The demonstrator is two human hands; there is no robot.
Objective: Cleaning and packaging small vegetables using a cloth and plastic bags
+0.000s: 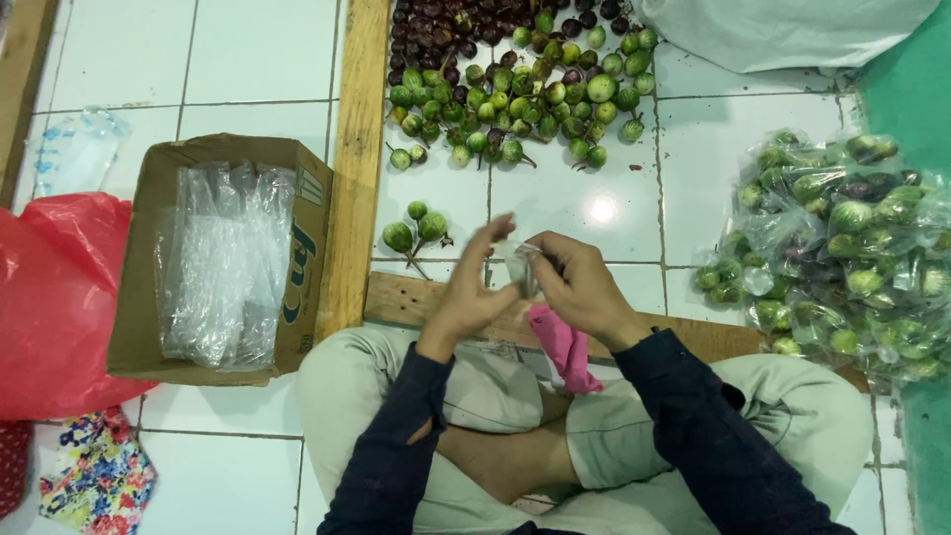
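Observation:
I sit cross-legged on a white tiled floor. My left hand (pixel 471 287) and my right hand (pixel 580 285) meet in front of me, both pinching a small clear plastic bag (pixel 522 266) between the fingers. Just beyond my left hand lie three small green round eggplants (pixel 416 230) on the tiles. A pink cloth (pixel 563 347) hangs below my right hand over my lap. Farther away a big heap of green and purple eggplants (pixel 525 84) is spread on the floor.
A cardboard box (pixel 302 258) holding clear plastic bags (pixel 223 263) stands at my left, beside a red plastic bag (pixel 54 297). Filled clear bags of eggplants (pixel 842 258) pile up at the right. Wooden planks (pixel 352 159) frame the area. A white sack (pixel 783 30) lies at the top right.

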